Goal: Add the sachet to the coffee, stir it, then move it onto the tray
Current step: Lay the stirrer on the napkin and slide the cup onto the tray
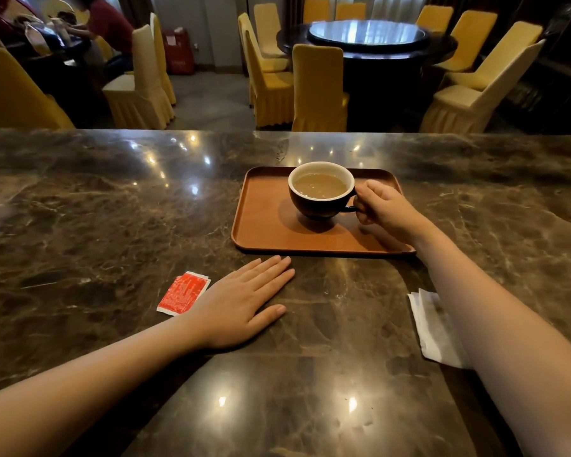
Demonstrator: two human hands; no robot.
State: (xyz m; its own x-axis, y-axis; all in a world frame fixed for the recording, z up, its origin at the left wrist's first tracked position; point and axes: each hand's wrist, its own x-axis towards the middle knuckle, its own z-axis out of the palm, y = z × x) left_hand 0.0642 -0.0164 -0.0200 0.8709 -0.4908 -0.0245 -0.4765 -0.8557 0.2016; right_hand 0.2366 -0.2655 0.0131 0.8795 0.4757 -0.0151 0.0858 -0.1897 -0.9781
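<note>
The sachet (183,293) lies on the surface (80,209), just left of my left hand (241,303), which rests flat, fingers spread, holding nothing. My right hand (381,207) is pinched on the handle of the cup (322,190), which sits on the tray (261,219). I'd let go gently, keeping the cup level. Napkins (432,328) lie under my right forearm; nothing blocks me.

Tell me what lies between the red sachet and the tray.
Only the left hand, flat on the marble counter, its fingertips reaching into that gap in the head view.
</note>
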